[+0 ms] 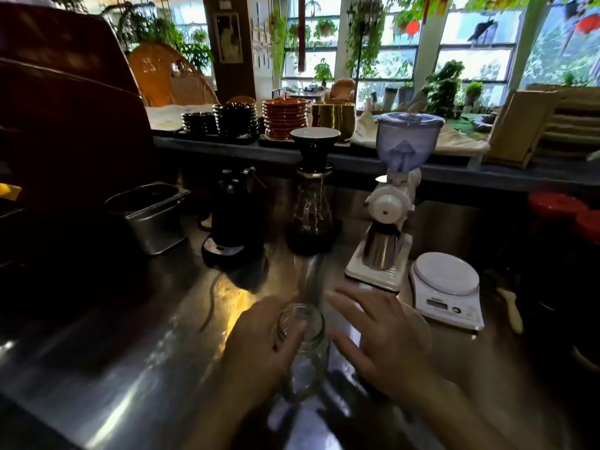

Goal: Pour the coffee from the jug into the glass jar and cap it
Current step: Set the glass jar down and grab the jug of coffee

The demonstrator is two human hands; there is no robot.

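Note:
An empty clear glass jar stands upright and uncapped on the steel counter, near the front edge. My left hand wraps around its left side and grips it. Just to the right of the jar, my right hand hovers with its fingers spread, holding nothing. Farther back in the middle, a glass jug with dark coffee in its bottom sits on a dark base, topped by a black dripper. I see no cap for the jar.
A black kettle stands left of the jug, a steel tub further left. A white grinder and a white scale sit at the right. Stacked saucers line the raised shelf behind.

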